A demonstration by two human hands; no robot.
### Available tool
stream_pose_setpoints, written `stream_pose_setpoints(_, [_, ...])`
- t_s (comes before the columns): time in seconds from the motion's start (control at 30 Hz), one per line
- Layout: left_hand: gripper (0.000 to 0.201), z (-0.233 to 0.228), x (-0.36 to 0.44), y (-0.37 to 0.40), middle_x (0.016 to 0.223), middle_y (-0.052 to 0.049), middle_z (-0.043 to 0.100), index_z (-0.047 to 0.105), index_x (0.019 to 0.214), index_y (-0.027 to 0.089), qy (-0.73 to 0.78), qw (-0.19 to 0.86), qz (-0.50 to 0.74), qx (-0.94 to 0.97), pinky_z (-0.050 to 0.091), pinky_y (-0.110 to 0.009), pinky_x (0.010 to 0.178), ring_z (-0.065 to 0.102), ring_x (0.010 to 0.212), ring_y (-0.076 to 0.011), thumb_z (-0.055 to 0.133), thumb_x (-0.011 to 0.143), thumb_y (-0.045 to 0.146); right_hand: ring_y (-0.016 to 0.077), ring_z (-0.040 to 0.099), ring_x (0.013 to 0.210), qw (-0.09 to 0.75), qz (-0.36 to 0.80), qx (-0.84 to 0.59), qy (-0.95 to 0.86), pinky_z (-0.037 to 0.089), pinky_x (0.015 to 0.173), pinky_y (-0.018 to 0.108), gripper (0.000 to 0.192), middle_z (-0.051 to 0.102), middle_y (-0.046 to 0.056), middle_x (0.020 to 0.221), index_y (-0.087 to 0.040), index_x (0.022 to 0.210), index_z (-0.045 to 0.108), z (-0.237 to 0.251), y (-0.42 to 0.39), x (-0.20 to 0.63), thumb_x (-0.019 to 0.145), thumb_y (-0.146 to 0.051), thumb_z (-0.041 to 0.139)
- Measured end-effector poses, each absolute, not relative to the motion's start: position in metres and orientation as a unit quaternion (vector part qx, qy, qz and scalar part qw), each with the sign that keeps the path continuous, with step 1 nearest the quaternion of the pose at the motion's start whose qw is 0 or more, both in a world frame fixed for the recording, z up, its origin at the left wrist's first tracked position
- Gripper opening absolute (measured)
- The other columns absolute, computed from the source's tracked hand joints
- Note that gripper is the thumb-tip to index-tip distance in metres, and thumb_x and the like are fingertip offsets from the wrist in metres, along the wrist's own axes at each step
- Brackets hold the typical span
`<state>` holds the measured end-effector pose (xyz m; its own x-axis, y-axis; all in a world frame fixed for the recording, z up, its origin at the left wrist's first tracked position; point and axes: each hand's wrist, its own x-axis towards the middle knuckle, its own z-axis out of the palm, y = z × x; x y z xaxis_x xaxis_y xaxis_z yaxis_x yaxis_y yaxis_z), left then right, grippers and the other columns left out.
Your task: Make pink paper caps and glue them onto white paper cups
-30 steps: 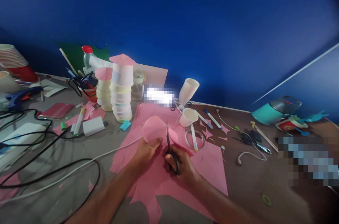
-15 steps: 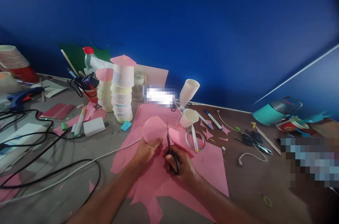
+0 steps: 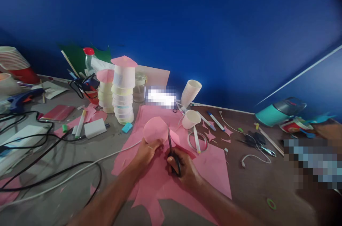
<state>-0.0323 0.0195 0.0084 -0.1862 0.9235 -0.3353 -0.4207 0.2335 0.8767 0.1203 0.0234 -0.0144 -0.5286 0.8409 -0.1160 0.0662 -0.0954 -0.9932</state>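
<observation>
Black scissors (image 3: 170, 147), blades (image 3: 169, 136) forward (axis likewise)

Near your worktop's (image 3: 251, 190) back edge, the jar (image 3: 139, 92) stands behind the cup tower (image 3: 123, 99), the cup stack (image 3: 189, 93) to their right, a single cup (image 3: 189, 121) before that stack. Paper sheets (image 3: 210, 186) spread in front; over them, your scissors (image 3: 170, 143) sit at the paper disc's (image 3: 155, 129) right rim. The adapter (image 3: 94, 128) lies left of the sheets, the flask (image 3: 275, 113) far right.

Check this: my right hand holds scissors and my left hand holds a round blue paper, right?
Not quite: the round paper in your left hand is pink, not blue, as the head view shows. Your right hand does hold scissors.
</observation>
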Motion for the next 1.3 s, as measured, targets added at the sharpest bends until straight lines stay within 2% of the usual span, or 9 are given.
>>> stream_pose_setpoints(0.53, [0.020,0.007,-0.036,0.021,0.057,0.001,0.055,0.059,0.058,0.018,0.526,0.583,0.567,0.249,0.035,-0.025,0.054,0.047,0.055,-0.0127,0.071,0.062,0.033,0.0109,0.048,0.046,0.319,0.636,-0.371,-0.596,0.040,0.046,0.023,0.057,0.049,-0.006,0.054,-0.020,0.087,0.054,-0.020,0.024,0.120,0.079,-0.076,0.061])
stream_pose_setpoints(0.8, [0.018,0.012,-0.039,0.021,0.055,0.002,0.051,0.053,0.056,0.019,0.517,0.584,0.567,0.262,0.034,-0.025,0.053,0.043,0.053,-0.0118,0.067,0.062,0.028,0.0107,0.048,0.047,0.317,0.626,-0.359,-0.615,0.041,0.049,0.023,0.054,0.051,-0.005,0.053,-0.019,0.090,0.055,-0.022,0.024,0.122,0.082,-0.073,0.059])
stream_pose_setpoints(0.93, [0.019,0.017,-0.040,0.022,0.054,0.004,0.044,0.046,0.055,0.021,0.505,0.582,0.577,0.272,0.034,-0.025,0.053,0.039,0.052,-0.0110,0.062,0.060,0.028,0.0112,0.049,0.048,0.308,0.617,-0.359,-0.629,0.040,0.049,0.023,0.052,0.051,-0.005,0.053,-0.019,0.088,0.055,-0.018,0.024,0.123,0.084,-0.072,0.058])
stream_pose_setpoints(1.3, [0.021,0.027,-0.048,0.018,0.053,0.004,0.039,0.043,0.051,0.021,0.500,0.584,0.537,0.348,0.028,-0.026,0.052,0.032,0.053,-0.0116,0.056,0.066,0.027,0.0102,0.047,0.046,0.306,0.645,-0.375,-0.591,0.039,0.048,0.023,0.065,0.051,-0.005,0.053,-0.019,0.090,0.053,-0.010,0.026,0.122,0.073,-0.081,0.063])
